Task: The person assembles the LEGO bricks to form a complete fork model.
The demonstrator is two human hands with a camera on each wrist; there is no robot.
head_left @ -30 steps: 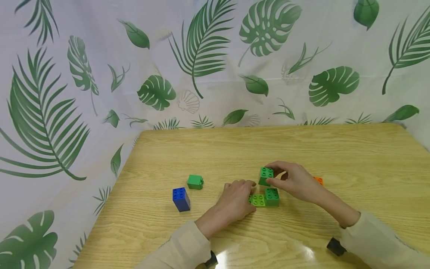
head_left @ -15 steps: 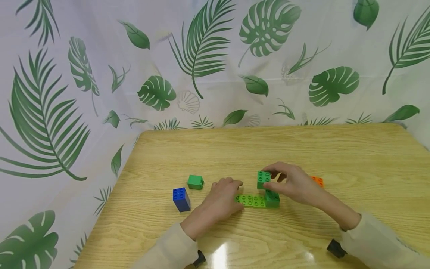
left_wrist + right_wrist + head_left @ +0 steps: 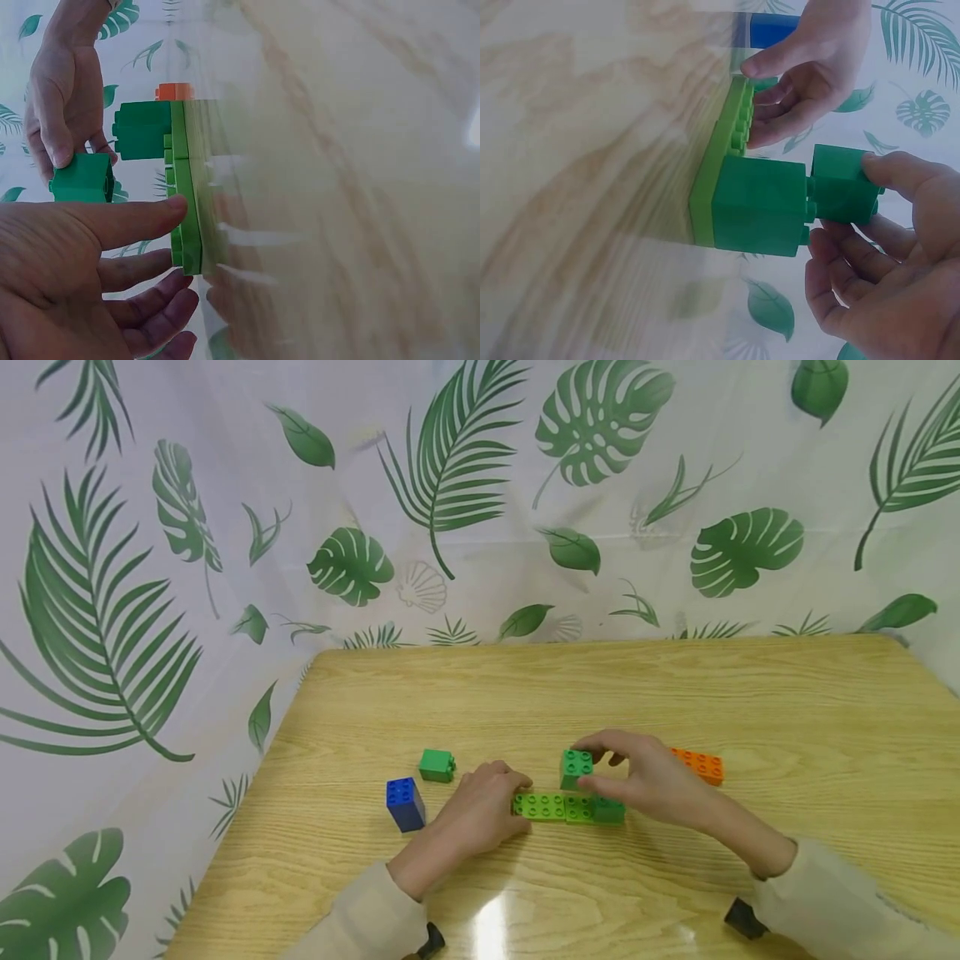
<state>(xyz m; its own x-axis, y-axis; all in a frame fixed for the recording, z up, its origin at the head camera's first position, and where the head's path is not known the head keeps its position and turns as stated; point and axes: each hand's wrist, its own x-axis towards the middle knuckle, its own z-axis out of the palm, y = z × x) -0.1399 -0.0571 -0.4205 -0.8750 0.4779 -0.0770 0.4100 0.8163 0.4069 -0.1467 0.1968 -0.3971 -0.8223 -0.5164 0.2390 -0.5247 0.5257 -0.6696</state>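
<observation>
A low row of light green bricks lies flat on the table, with a green brick standing on its right end. My left hand holds the row's left end, thumb on the near side and fingers on the far side. My right hand pinches a second green brick between thumb and fingers. That brick is raised above the row, to the left of the mounted brick and apart from the light green studs. In the head view, the right hand's fingers partly cover the mounted brick.
A tall blue brick stands at the left of the wooden table. Behind it a green brick lies on its side. An orange brick lies behind the right forearm. A leaf-patterned cloth hangs beyond the table.
My left hand has slid left along the light green row, uncovering more of it. The right hand has moved left and a little toward me, carrying the green brick. More of the orange brick shows.
</observation>
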